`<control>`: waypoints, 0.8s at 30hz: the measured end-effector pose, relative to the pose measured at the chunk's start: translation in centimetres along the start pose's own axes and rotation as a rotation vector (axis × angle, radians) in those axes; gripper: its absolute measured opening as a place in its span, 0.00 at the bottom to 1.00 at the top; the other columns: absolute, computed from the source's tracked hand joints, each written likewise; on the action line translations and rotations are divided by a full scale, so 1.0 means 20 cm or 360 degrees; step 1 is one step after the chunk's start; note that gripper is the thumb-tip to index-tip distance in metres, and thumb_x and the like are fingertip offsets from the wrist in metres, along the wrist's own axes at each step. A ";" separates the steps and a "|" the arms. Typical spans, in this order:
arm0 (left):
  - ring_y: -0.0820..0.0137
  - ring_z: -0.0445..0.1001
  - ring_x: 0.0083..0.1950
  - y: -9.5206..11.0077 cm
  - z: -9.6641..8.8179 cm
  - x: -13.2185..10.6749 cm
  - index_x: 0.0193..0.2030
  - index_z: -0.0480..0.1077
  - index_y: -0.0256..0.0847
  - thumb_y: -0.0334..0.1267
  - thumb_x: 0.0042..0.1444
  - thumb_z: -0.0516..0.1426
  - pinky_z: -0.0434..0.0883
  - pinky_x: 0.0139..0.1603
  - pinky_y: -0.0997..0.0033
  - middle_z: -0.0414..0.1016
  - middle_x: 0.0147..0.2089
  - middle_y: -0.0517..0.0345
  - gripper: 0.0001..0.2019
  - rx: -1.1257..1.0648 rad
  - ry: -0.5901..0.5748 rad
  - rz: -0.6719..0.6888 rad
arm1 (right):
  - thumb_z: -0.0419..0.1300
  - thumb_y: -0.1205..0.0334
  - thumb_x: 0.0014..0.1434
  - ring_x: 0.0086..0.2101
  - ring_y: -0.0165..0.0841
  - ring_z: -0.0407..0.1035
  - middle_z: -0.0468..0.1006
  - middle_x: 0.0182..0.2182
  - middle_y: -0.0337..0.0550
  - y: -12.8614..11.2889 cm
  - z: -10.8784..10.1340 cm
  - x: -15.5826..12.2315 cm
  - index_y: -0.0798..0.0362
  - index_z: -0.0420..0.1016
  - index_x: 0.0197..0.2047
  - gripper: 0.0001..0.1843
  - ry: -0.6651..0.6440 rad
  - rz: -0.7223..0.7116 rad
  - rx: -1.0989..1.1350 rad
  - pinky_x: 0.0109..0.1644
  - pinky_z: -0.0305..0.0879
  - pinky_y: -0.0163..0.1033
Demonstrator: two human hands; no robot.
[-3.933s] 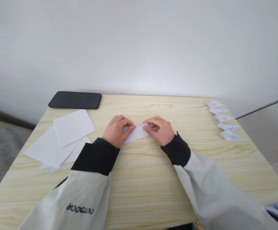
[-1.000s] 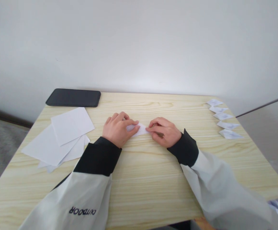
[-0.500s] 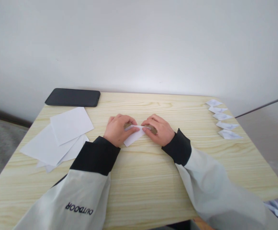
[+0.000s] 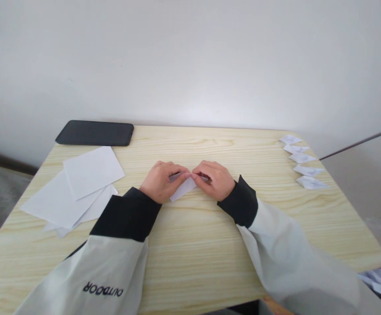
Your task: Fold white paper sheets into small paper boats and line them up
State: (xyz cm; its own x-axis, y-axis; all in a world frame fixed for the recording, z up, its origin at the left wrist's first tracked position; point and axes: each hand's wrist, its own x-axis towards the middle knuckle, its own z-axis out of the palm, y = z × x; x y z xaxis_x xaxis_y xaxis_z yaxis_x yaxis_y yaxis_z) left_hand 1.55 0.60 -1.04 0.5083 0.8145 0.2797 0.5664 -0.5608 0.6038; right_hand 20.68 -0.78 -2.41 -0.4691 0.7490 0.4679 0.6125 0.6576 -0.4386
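A small folded piece of white paper [image 4: 182,189] lies at the middle of the light wooden table [image 4: 197,245]. My left hand [image 4: 160,180] pinches its left part with curled fingers. My right hand [image 4: 214,179] pinches its upper edge, fingertips meeting those of the left hand. Most of the paper is hidden under both hands; only a lower corner shows.
Several loose white sheets [image 4: 75,188] lie on the left of the table. A black phone [image 4: 95,132] rests at the back left corner. Several small folded paper pieces [image 4: 301,164] form a row along the right edge. More paper [image 4: 379,282] shows at the bottom right.
My hands have drawn closer together on the paper, fingertips now touching. The paper's lower corner, hidden a second ago, shows again.
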 end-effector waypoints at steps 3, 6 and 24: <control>0.70 0.74 0.30 0.00 0.00 0.00 0.34 0.78 0.41 0.43 0.57 0.52 0.68 0.37 0.70 0.79 0.30 0.58 0.14 -0.0044 0.0002 -0.0040 | 0.52 0.62 0.61 0.26 0.28 0.61 0.69 0.24 0.38 0.00 0.00 0.00 0.53 0.70 0.30 0.10 -0.0015 -0.0005 0.0041 0.34 0.54 0.35; 0.70 0.74 0.30 0.01 0.00 0.00 0.34 0.78 0.40 0.40 0.56 0.52 0.67 0.34 0.71 0.79 0.29 0.57 0.14 -0.0121 -0.0005 -0.0117 | 0.52 0.63 0.60 0.25 0.28 0.61 0.69 0.24 0.38 0.02 -0.02 0.00 0.53 0.70 0.30 0.09 -0.0046 -0.0057 0.0086 0.33 0.55 0.35; 0.71 0.70 0.24 0.01 -0.03 -0.02 0.32 0.78 0.36 0.46 0.53 0.54 0.63 0.22 0.75 0.78 0.26 0.57 0.16 -0.0394 -0.0061 -0.0416 | 0.51 0.64 0.60 0.24 0.27 0.62 0.71 0.24 0.39 0.06 -0.10 -0.02 0.54 0.69 0.31 0.09 -0.0153 -0.0009 0.0271 0.30 0.59 0.33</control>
State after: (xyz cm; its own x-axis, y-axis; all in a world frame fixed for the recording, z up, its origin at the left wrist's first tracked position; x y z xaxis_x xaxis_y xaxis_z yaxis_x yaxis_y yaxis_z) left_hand 1.01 0.27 -0.52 0.3934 0.9169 0.0666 0.5088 -0.2775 0.8149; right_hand 22.88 -0.41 -1.71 -0.5357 0.7442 0.3990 0.4972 0.6599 -0.5633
